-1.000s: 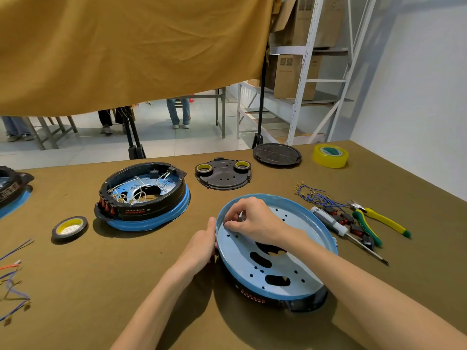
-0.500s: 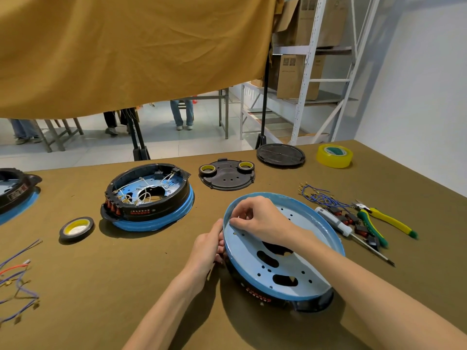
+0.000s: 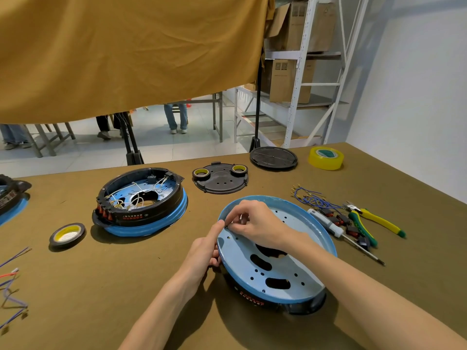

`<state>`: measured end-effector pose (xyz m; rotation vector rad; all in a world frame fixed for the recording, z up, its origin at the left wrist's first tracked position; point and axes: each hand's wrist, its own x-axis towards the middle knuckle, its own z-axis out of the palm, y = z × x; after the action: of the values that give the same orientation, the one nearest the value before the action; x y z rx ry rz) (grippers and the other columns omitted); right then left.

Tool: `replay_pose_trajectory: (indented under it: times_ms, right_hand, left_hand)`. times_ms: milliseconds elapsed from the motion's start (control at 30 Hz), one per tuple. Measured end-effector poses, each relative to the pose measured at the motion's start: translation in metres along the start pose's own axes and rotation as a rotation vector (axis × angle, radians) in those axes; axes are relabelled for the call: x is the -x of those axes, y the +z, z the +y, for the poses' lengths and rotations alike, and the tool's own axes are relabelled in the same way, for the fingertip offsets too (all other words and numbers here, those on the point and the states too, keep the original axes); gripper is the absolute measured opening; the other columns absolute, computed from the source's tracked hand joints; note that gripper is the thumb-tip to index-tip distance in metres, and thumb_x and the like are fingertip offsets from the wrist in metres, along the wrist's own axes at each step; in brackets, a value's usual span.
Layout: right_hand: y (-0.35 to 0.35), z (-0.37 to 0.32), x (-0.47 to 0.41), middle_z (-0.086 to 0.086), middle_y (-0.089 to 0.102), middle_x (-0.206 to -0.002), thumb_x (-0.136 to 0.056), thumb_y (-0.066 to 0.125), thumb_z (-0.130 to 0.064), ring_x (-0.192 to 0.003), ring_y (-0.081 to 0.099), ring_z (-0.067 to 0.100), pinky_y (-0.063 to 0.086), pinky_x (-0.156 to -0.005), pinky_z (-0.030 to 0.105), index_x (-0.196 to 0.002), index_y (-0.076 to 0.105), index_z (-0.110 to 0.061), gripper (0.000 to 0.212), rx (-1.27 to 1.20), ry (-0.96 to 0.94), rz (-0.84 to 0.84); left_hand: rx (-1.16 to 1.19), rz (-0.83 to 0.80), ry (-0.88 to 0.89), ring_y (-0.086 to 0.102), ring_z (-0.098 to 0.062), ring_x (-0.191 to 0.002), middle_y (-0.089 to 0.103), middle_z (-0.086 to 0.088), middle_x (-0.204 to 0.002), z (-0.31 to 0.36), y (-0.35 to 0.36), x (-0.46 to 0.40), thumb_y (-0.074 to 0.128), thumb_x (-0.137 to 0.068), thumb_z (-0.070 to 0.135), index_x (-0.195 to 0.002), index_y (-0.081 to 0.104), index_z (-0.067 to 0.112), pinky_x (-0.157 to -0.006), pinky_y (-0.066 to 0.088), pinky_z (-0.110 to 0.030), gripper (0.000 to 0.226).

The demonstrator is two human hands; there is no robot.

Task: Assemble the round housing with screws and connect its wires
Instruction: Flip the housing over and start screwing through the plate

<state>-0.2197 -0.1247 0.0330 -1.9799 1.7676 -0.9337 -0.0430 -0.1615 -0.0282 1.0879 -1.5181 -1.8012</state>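
Across the olive-brown table, from the left edge, lie loose coloured wires, then a black tape roll with a yellow core, then a second housing, open side up, with white leads and a row of red parts inside its black ring. Behind it hangs a mustard cloth, under which a tiled floor and people's legs show. Farther right sits a black plate carrying two small tape rolls, a round black lid, and yellow clear tape near a white wall and a metal shelf with cartons.

Near the front centre, the round housing rests tilted, its pale blue perforated base facing up over a black rim with red lettering. The left hand grips its left edge, thumb on top and fingers curled beneath. The right hand bends over the upper left of the base, fingertips pinched together on something small, probably a screw, though it is too tiny to tell.

To the right lie blue wires, a screwdriver and green-and-yellow pliers.
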Motion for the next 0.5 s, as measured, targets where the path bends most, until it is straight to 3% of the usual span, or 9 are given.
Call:
replay_pose_trajectory:
  times_ms: [100,233,367,500]
  right_hand:
    - [-0.0001,-0.0015,0.0003,-0.008,0.064,-0.091,-0.093,0.072,-0.021,-0.080,0.057,0.009,0.050,-0.070,0.025,-0.096,0.079,-0.020,0.008,0.054,-0.010,0.004]
    - [0.0020,-0.0073,0.0001,-0.008,0.059,-0.091,-0.094,0.069,-0.032,-0.080,0.054,0.007,0.044,-0.070,0.020,-0.094,0.071,-0.020,0.012,0.164,-0.057,-0.015]
    - [-0.0027,-0.0056,0.0037,-0.004,0.060,-0.092,-0.094,0.070,-0.030,-0.081,0.055,0.010,0.050,-0.073,0.030,-0.099,0.072,-0.020,0.011,0.126,-0.068,0.003]
    - [-0.0009,-0.0034,0.0052,-0.005,0.062,-0.091,-0.094,0.071,-0.032,-0.081,0.057,0.010,0.051,-0.073,0.030,-0.093,0.074,-0.017,0.015,0.129,-0.068,0.025]
  left_hand:
    - [-0.016,0.019,0.001,0.059,-0.023,-0.087,0.069,-0.010,-0.093,-0.0011,0.0005,-0.0014,0.053,-0.069,0.090,-0.118,0.071,0.003,-0.085,0.046,-0.038,0.101]
    - [-0.039,0.026,0.022,0.057,-0.024,-0.086,0.067,-0.011,-0.092,-0.0023,0.0011,-0.0012,0.051,-0.072,0.090,-0.114,0.072,0.005,-0.084,0.045,-0.039,0.097]
    - [-0.053,0.029,0.013,0.054,-0.025,-0.084,0.062,-0.011,-0.088,-0.0025,0.0028,-0.0008,0.050,-0.073,0.090,-0.116,0.068,-0.003,-0.084,0.044,-0.039,0.104]
    - [-0.074,0.037,0.017,0.056,-0.026,-0.087,0.065,-0.019,-0.092,-0.0006,0.0064,0.0010,0.047,-0.075,0.088,-0.116,0.070,0.001,-0.091,0.049,-0.047,0.099]
